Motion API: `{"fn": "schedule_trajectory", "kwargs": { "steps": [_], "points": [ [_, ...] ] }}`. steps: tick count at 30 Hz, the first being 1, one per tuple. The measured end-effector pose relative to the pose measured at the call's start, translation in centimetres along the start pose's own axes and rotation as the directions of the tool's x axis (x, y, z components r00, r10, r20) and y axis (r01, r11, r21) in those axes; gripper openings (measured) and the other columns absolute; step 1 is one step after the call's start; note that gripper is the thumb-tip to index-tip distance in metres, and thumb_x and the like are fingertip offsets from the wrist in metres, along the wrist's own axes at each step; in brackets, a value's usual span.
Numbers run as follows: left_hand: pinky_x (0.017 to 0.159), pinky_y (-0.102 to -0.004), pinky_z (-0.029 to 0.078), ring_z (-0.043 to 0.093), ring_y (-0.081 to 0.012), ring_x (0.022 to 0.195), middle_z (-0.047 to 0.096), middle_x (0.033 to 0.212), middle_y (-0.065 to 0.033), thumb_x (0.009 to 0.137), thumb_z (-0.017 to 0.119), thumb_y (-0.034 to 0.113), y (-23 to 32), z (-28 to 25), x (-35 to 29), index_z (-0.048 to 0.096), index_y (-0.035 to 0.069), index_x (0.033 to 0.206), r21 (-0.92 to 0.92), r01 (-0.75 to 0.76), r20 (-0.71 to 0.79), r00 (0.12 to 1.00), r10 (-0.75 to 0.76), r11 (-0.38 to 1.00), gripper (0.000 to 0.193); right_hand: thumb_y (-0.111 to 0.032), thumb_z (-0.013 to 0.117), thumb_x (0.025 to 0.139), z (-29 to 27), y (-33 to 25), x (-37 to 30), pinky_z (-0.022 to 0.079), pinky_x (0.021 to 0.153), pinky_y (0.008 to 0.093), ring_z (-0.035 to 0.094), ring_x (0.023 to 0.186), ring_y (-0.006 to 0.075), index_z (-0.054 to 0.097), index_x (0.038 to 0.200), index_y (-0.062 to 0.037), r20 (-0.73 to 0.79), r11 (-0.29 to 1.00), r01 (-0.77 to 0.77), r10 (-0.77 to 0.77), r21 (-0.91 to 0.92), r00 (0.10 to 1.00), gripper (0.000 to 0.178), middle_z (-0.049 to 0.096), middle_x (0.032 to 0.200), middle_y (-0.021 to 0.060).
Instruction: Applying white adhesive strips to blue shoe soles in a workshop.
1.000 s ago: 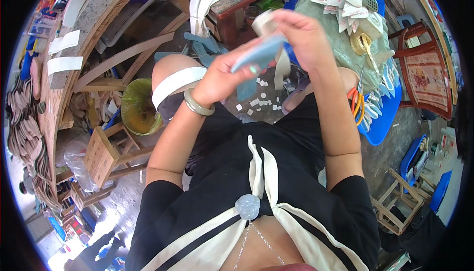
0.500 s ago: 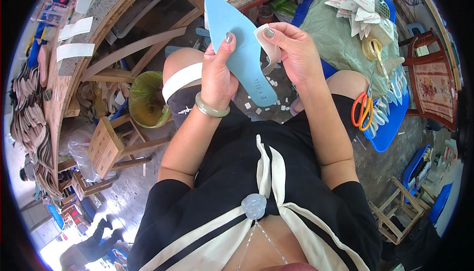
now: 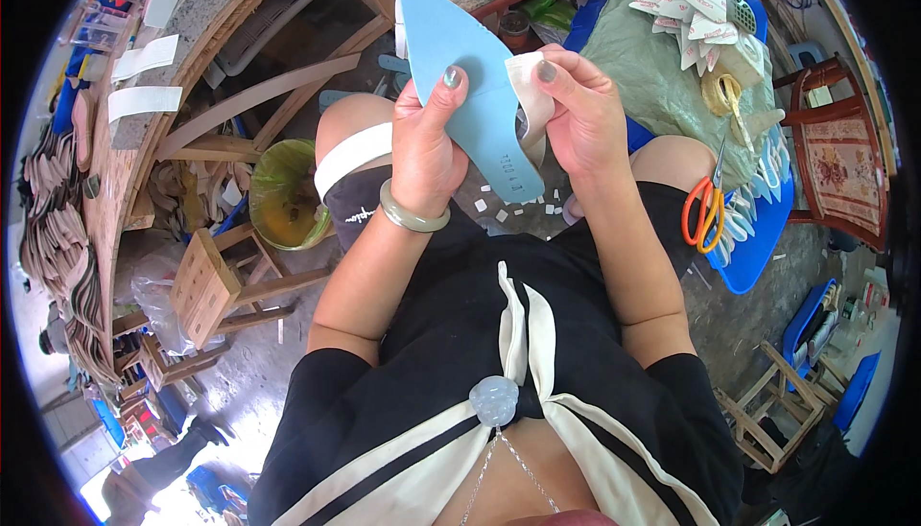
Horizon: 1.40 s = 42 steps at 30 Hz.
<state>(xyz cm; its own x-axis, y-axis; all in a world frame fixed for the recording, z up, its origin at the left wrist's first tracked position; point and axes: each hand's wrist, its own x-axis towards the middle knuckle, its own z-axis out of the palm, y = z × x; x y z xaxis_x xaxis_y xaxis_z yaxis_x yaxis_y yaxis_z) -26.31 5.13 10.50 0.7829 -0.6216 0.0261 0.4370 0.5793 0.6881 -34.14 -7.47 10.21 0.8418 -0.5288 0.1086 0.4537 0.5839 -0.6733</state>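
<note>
Your left hand (image 3: 425, 147) grips the light blue insole (image 3: 467, 94) from its left edge, thumb pressed flat on the face, holding it up in front of you with its pointed toe away from you. Your right hand (image 3: 580, 114) pinches a pale strip (image 3: 528, 94) between thumb and fingers against the insole's right edge. A white band (image 3: 352, 154) lies over your thigh just left of your left wrist. Orange-handled scissors (image 3: 705, 211) rest on a blue tray (image 3: 758, 238) to the right of your right forearm.
</note>
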Motion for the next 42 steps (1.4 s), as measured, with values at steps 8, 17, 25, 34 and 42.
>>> {"fn": "schedule_trajectory", "kwargs": {
  "steps": [8,17,25,34,42],
  "points": [
    [0.078,-0.0287,0.052,0.063,-0.0131,0.086,0.066,0.098,-0.0046,0.087,0.068,0.017,0.0,0.5,-0.3,0.063,0.004,0.102,-0.029,-0.034,0.013,0.999,0.034,0.999,0.020,-0.005,0.069,0.083,0.1,-0.2,-0.2,0.046,0.073,0.0232,0.058,0.080,0.0103,0.068,0.088,0.0005,0.031,0.994,0.058,-0.055,-0.092,0.998,0.008,0.061,0.087,0.0013],
    [0.085,-0.0314,0.049,0.061,-0.0152,0.094,0.063,0.104,-0.0044,0.090,0.063,0.021,-0.2,-0.2,-0.4,0.057,0.004,0.110,0.070,-0.075,0.103,0.992,0.068,0.995,0.026,-0.005,0.068,0.083,0.7,-0.3,-0.8,0.043,0.072,0.0227,0.055,0.079,0.0102,0.067,0.085,0.0000,0.032,0.988,0.109,-0.106,-0.107,0.994,0.006,0.059,0.087,0.0022],
    [0.080,-0.0321,0.052,0.063,-0.0162,0.089,0.064,0.099,-0.0043,0.092,0.061,0.016,0.9,-0.8,0.9,0.059,0.006,0.106,-0.062,-0.096,-0.006,0.995,0.096,0.993,0.018,-0.009,0.065,0.085,-0.8,-2.9,0.0,0.041,0.068,0.0238,0.050,0.075,0.0124,0.064,0.086,-0.0005,0.290,0.920,0.217,-0.315,0.325,0.904,0.009,0.056,0.089,0.0062],
    [0.083,-0.0306,0.050,0.061,-0.0137,0.094,0.064,0.104,-0.0033,0.090,0.063,0.015,-0.2,-0.4,-0.2,0.059,0.007,0.109,0.095,-0.155,0.114,0.983,0.144,0.983,0.021,-0.003,0.068,0.082,1.1,-1.0,-1.0,0.049,0.074,0.0232,0.062,0.079,0.0103,0.067,0.092,0.0006,0.018,0.999,-0.023,0.023,-0.025,1.000,0.011,0.067,0.087,0.0047],
    [0.078,-0.0284,0.050,0.061,-0.0110,0.086,0.065,0.096,-0.0038,0.086,0.070,0.018,-0.3,0.1,-0.5,0.061,0.003,0.104,0.072,-0.162,0.057,0.986,0.158,0.984,0.025,-0.002,0.069,0.081,0.9,-0.7,-1.2,0.047,0.072,0.0220,0.061,0.077,0.0089,0.068,0.091,0.0005,0.017,0.997,0.001,0.000,-0.082,1.000,0.010,0.066,0.084,0.0031]
  ]
}}
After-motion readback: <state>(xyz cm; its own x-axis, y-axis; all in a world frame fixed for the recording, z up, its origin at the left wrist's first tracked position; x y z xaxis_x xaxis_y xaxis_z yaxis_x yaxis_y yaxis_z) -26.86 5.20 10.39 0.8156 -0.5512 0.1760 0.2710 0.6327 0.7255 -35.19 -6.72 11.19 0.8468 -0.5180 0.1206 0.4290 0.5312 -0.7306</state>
